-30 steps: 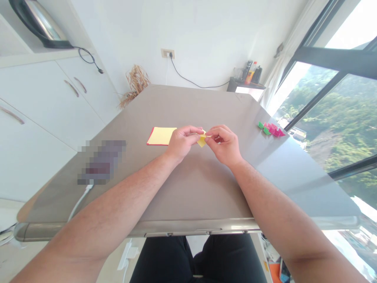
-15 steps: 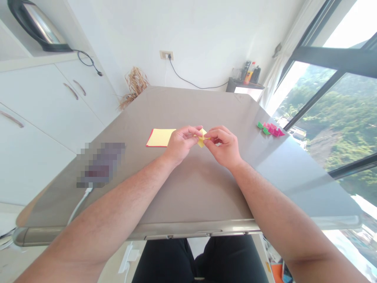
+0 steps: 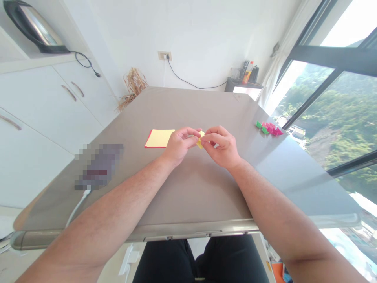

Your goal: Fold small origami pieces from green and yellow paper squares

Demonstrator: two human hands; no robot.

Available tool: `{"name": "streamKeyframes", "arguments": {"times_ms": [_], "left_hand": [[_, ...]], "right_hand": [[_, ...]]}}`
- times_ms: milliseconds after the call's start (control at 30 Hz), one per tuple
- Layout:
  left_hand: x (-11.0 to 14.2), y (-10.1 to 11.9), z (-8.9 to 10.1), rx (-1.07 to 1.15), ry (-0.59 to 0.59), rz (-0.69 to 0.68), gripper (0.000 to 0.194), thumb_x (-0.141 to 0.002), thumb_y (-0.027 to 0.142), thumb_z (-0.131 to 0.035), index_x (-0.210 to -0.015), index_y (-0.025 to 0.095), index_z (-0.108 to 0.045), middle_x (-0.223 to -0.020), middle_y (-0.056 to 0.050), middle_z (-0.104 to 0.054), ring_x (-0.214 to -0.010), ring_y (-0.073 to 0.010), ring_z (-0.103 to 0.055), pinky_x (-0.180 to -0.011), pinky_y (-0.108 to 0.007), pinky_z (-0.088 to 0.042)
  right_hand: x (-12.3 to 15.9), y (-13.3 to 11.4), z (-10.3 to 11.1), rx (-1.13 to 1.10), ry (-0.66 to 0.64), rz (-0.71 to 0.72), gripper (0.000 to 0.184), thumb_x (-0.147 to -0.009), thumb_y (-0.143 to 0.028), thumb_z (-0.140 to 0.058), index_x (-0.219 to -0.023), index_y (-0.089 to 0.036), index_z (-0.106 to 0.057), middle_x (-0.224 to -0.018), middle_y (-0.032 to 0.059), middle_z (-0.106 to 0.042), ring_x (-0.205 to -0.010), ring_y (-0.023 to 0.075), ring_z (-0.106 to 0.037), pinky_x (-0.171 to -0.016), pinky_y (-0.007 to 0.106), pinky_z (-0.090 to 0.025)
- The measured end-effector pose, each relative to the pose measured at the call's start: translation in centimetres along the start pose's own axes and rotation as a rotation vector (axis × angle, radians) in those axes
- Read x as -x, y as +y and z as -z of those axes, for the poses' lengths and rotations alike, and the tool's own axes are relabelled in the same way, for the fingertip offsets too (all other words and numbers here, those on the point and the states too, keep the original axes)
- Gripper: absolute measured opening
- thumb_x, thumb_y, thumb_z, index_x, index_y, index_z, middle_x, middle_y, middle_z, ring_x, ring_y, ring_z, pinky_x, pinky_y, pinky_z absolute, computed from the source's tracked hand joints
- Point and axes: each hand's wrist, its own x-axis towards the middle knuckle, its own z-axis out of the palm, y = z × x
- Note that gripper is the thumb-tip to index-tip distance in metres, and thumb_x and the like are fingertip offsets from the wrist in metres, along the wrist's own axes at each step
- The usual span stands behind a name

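Observation:
A small folded piece of yellow paper (image 3: 200,139) is pinched between both hands above the middle of the grey table (image 3: 182,184). My left hand (image 3: 180,143) grips its left side with thumb and fingers closed. My right hand (image 3: 221,146) pinches its right side, fingers curled. A pad of yellow square sheets with a red edge (image 3: 158,138) lies flat on the table just left of my left hand.
Several folded pink and green paper pieces (image 3: 269,128) sit at the table's right edge by the window. A blurred-out object (image 3: 98,166) with a white cable lies at the left. Dried grass (image 3: 134,84) and white cabinets stand beyond the table's far left.
The hands have stayed in place while the fingers shifted slightly on the yellow paper, which now shows less between them. The view drifted a little.

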Motion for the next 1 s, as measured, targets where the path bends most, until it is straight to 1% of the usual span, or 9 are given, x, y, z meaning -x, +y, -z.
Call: {"name": "streamKeyframes", "arguments": {"times_ms": [133, 200, 333, 400, 500, 600, 700, 867, 1000], "left_hand": [[-0.11, 0.12, -0.14, 0.046, 0.005, 0.089, 0.016, -0.067, 0.024, -0.081, -0.077, 0.016, -0.071, -0.103, -0.008, -0.075, -0.103, -0.0240, -0.068, -0.091, -0.041, -0.055], [-0.19, 0.17, -0.04, 0.052, 0.007, 0.130, 0.016, -0.065, 0.021, -0.081, -0.077, 0.015, -0.071, -0.096, -0.008, -0.074, -0.096, -0.0225, -0.069, -0.089, -0.041, -0.055], [-0.45, 0.29, 0.47, 0.079, 0.025, 0.194, 0.017, -0.063, 0.014, -0.077, -0.079, 0.014, -0.072, -0.086, -0.006, -0.073, -0.088, -0.0201, -0.070, -0.088, -0.039, -0.055], [-0.58, 0.32, 0.71, 0.095, 0.030, 0.213, 0.016, -0.063, 0.013, -0.075, -0.079, 0.014, -0.072, -0.085, -0.006, -0.073, -0.087, -0.0195, -0.070, -0.088, -0.038, -0.055], [-0.68, 0.33, 0.83, 0.108, 0.010, 0.228, 0.014, -0.065, 0.014, -0.074, -0.079, 0.013, -0.073, -0.085, -0.007, -0.073, -0.086, -0.0188, -0.069, -0.087, -0.037, -0.055], [-0.68, 0.37, 0.72, 0.118, -0.002, 0.246, 0.014, -0.065, 0.017, -0.076, -0.078, 0.013, -0.073, -0.085, -0.007, -0.072, -0.085, -0.0186, -0.068, -0.085, -0.036, -0.055], [-0.69, 0.44, 0.64, 0.133, -0.006, 0.260, 0.014, -0.066, 0.019, -0.078, -0.078, 0.013, -0.073, -0.084, -0.006, -0.071, -0.084, -0.0179, -0.067, -0.084, -0.036, -0.055], [-0.82, 0.41, 0.71, 0.161, -0.004, 0.276, 0.013, -0.066, 0.017, -0.075, -0.078, 0.012, -0.074, -0.083, -0.007, -0.070, -0.081, -0.0171, -0.066, -0.083, -0.035, -0.055], [-0.80, 0.43, 0.85, 0.191, -0.040, 0.278, 0.009, -0.065, 0.012, -0.070, -0.074, 0.013, -0.072, -0.079, -0.006, -0.071, -0.078, -0.0166, -0.067, -0.082, -0.034, -0.054]], "right_hand": [[0.16, 0.26, 0.08, 0.024, -0.044, 0.009, 0.010, -0.087, -0.019, -0.063, -0.083, -0.025, -0.071, -0.096, 0.0034, -0.067, -0.066, 0.0106, -0.056, -0.059, 0.027, -0.047], [0.17, 0.22, 0.22, 0.014, -0.067, 0.000, 0.012, -0.084, -0.016, -0.064, -0.087, -0.025, -0.071, -0.097, 0.0031, -0.066, -0.065, 0.0105, -0.055, -0.059, 0.027, -0.047], [0.12, 0.14, 0.62, -0.008, -0.161, -0.036, 0.032, -0.077, -0.010, -0.062, -0.104, -0.025, -0.069, -0.108, 0.0039, -0.066, -0.067, 0.0108, -0.054, -0.064, 0.029, -0.051], [0.11, 0.19, 0.75, -0.002, -0.224, -0.058, 0.038, -0.076, -0.011, -0.062, -0.110, -0.026, -0.068, -0.112, 0.0045, -0.065, -0.070, 0.0118, -0.056, -0.066, 0.030, -0.052], [0.12, 0.32, 0.73, 0.007, -0.256, -0.079, 0.031, -0.081, -0.016, -0.065, -0.110, -0.027, -0.069, -0.112, 0.0041, -0.066, -0.069, 0.0116, -0.056, -0.067, 0.031, -0.052], [0.11, 0.39, 0.57, -0.026, -0.222, -0.067, 0.019, -0.085, -0.020, -0.066, -0.102, -0.026, -0.071, -0.109, 0.0039, -0.067, -0.066, 0.0106, -0.056, -0.066, 0.030, -0.053], [0.13, 0.37, 0.48, -0.056, -0.203, -0.053, 0.012, -0.087, -0.022, -0.067, -0.097, -0.026, -0.072, -0.108, 0.0038, -0.067, -0.065, 0.0099, -0.056, -0.063, 0.030, -0.052], [0.17, 0.38, 0.53, -0.024, -0.216, -0.042, 0.011, -0.089, -0.024, -0.066, -0.096, -0.026, -0.073, -0.108, 0.0044, -0.068, -0.065, 0.0103, -0.057, -0.063, 0.029, -0.051], [0.19, 0.51, 0.41, 0.015, -0.177, -0.030, 0.013, -0.092, -0.025, -0.062, -0.095, -0.026, -0.075, -0.103, 0.0044, -0.069, -0.066, 0.0108, -0.056, -0.062, 0.029, -0.048]]}}
